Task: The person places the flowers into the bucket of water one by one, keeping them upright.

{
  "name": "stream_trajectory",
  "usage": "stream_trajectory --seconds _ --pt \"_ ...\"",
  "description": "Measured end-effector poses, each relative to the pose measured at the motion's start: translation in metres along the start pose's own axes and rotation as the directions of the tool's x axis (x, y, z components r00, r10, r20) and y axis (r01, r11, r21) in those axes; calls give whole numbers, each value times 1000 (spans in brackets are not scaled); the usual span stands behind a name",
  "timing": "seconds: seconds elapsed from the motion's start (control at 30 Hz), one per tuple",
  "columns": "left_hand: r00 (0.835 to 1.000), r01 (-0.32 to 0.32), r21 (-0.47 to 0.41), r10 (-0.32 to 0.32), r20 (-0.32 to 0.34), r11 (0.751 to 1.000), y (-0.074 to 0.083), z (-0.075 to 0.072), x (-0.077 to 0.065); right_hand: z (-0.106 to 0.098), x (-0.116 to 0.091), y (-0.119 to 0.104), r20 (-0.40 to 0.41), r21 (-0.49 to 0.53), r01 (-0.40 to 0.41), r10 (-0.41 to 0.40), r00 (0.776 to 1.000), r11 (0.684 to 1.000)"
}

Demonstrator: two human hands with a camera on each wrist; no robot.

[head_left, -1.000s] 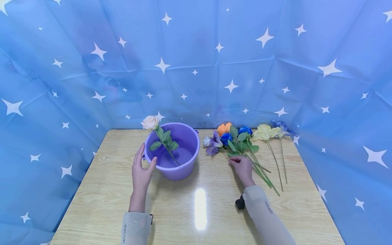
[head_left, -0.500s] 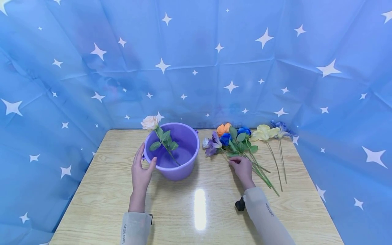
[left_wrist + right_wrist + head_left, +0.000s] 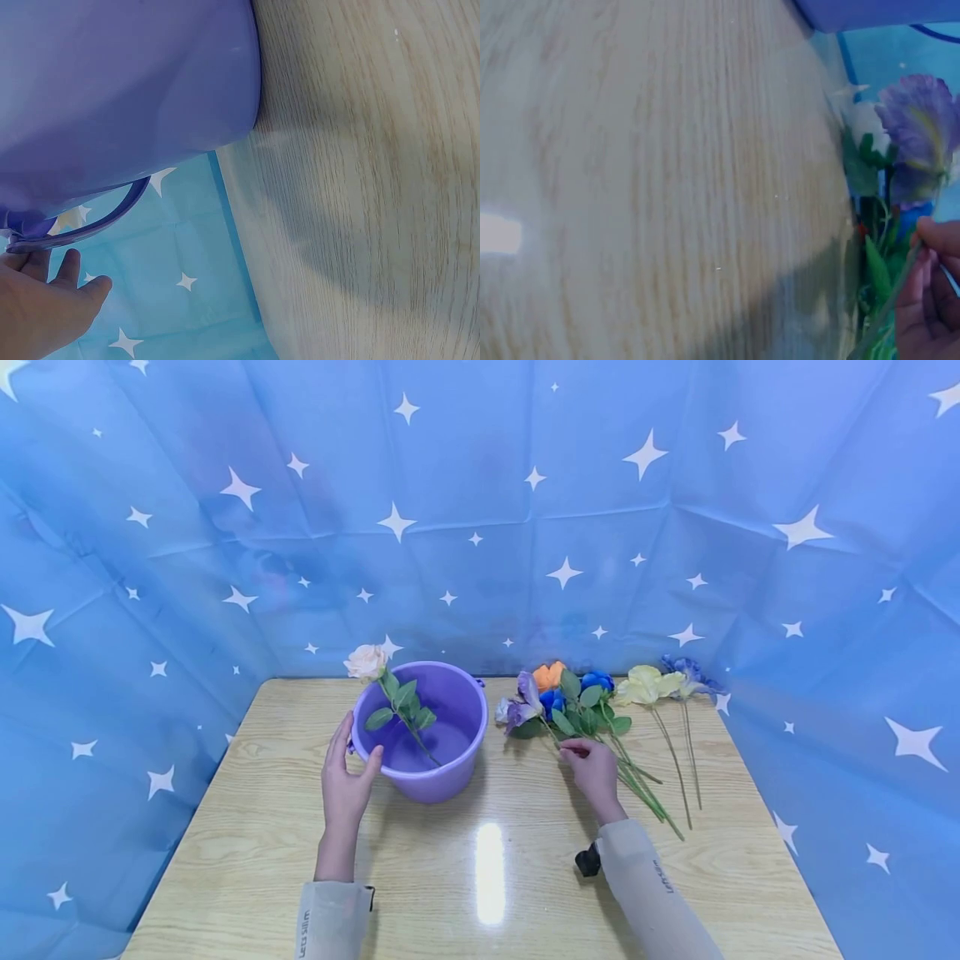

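While the bucket (image 3: 435, 788) stands against the wide-spread left hand (image 3: 347, 785), the right hand (image 3: 593, 772) pinches the purple flower (image 3: 528, 690).

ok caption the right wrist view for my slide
A right hand pinches the thin pale-green stem of a ruffled purple flower over a pale wood-grain table.

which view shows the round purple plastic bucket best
The head view: the round purple plastic bucket is uncropped, its rim and interior visible. Left wrist shows cropped outer wall and handle; right wrist, just a small part at the top edge.
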State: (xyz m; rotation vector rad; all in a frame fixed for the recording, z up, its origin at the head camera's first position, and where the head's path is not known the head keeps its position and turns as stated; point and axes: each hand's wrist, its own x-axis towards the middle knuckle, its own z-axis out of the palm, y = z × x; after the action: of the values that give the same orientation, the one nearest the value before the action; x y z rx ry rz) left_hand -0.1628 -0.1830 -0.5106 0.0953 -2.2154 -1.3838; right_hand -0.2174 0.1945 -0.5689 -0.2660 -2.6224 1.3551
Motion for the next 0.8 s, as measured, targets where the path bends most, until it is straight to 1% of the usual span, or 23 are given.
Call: stream_trajectory --seconds 0.1,0.33,0.5,0.8 --pt "1000 2 -5 -2 1 1000 1 0 0 -1 0 -3 -6 -8 7 -7 1000 1000" --pt "1000 -2 -5 2 -3 1000 0 0 0 -3 0 -11 -6 9 -11 11 1000 1000" --pt "1000 -5 -5 5 -3 1000 0 0 0 -6 0 -18 -10 34 -3 4 1000 999" --pt "1000 -1 0 1 -4 1000 0 0 -1 -8 2 -23 -13 75 27 -26 1000 997"
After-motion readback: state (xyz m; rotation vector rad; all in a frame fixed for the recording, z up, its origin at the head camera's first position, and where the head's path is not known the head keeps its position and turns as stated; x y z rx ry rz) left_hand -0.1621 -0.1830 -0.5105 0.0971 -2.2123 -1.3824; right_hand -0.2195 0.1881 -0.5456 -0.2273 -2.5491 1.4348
